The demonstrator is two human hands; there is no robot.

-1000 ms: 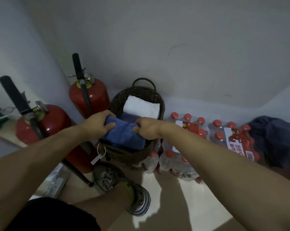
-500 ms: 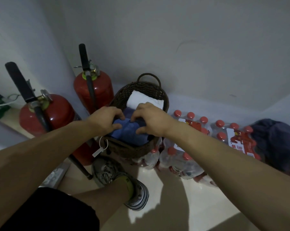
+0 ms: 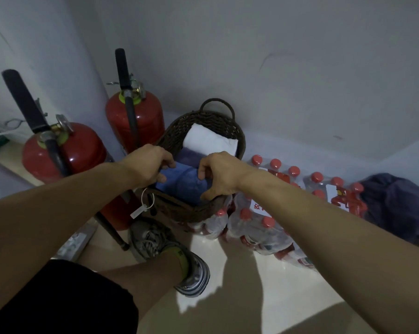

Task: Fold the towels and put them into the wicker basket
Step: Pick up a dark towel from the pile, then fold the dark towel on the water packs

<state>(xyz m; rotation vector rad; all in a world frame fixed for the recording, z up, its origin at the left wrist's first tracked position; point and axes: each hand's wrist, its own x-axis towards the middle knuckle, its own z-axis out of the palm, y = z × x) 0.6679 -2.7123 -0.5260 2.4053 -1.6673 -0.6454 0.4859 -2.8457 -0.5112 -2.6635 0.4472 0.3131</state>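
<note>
A dark wicker basket (image 3: pixel 179 209) with a loop handle stands on the floor against the wall. Inside it lie a folded white towel (image 3: pixel 209 141) at the back, a purple towel (image 3: pixel 190 156) in the middle and a folded blue towel (image 3: pixel 184 185) at the front. My left hand (image 3: pixel 148 167) grips the blue towel's left end. My right hand (image 3: pixel 219 174) pinches its right end, with the thumb at the basket's front rim. The blue towel sits low inside the basket.
Two red fire extinguishers (image 3: pixel 136 116) (image 3: pixel 63 150) with black hoses stand left of the basket. Shrink-wrapped packs of red-capped bottles (image 3: pixel 259 227) lie to its right, then a dark cloth heap (image 3: pixel 401 208). My shoe (image 3: pixel 165 251) rests on the pale floor in front. A white tag (image 3: pixel 138 210) hangs from the basket.
My hands pushed the blue towel down into the front of the basket, then drew apart toward its two ends. The view has shifted slightly closer.
</note>
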